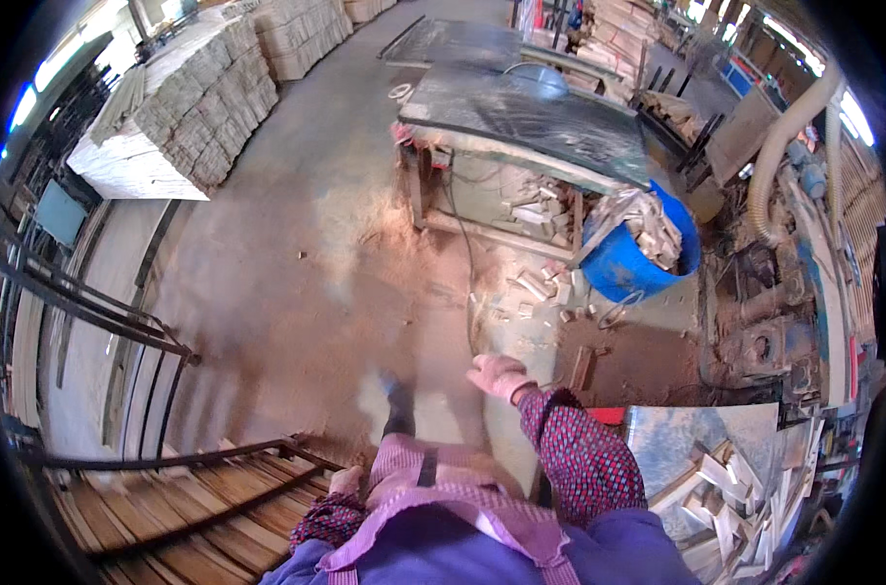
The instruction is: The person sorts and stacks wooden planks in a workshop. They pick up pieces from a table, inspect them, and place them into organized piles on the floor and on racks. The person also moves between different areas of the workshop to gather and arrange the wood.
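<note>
Head view, looking straight down: the right hand (499, 374), in a pale glove, swings out in front of the body with its fingers loosely curled and nothing in its grip, hanging over the sawdust-strewn concrete floor (297, 292). The left hand (346, 480) sits low against the apron (only part of it shows, so how far it is open I cannot tell), and nothing visible is held in it.

Just below and left of the left hand lies a stack of long reddish-brown wooden slats (170, 526), laid side by side and crossed by a dark metal rack frame (185, 460).

Ahead and to the right of the right hand stands a blue bucket (630, 273) heaped with pale wood offcuts, with more small blocks scattered (540, 288) on the floor between bucket and hand. Beyond that is a saw table (521, 112) with a dusty dark top. To the right of the right hand, low, sits a heap of light-coloured cut wood pieces (726, 487). Far off to the upper left, well apart from both hands, rise tall stacks of pale boards (190, 107).
</note>
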Available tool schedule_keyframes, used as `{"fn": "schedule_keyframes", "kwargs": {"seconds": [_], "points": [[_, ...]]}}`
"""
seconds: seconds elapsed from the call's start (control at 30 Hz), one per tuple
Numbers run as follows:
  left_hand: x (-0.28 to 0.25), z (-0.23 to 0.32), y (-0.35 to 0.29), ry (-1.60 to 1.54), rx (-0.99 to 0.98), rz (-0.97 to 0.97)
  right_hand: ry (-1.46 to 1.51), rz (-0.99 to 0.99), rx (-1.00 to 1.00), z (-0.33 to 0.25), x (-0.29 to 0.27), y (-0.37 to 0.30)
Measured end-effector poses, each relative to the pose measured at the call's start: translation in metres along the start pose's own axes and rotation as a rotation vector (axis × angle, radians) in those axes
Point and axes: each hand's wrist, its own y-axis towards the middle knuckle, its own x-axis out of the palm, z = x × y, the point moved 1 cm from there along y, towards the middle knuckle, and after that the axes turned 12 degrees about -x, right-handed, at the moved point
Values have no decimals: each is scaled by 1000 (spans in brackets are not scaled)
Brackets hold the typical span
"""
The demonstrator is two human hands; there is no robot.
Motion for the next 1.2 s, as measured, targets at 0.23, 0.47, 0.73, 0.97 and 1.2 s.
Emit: {"fn": "schedule_keyframes", "kwargs": {"seconds": [0.23,0.47,0.73,0.97,1.2], "points": [[-184,134,125,366,168,6,131,-327,375,-14,29,138],[-401,229,289,-784,-4,291,400,-202,486,-51,-29,326],[-521,160,459,401,207,486,259,-260,465,-48,-62,633],[-581,216,570,41,-279,-24,243,-239,-62,-169,-260,889],[-788,420,797,78,-143,54,277,-186,62,-131,-355,1117]]}}
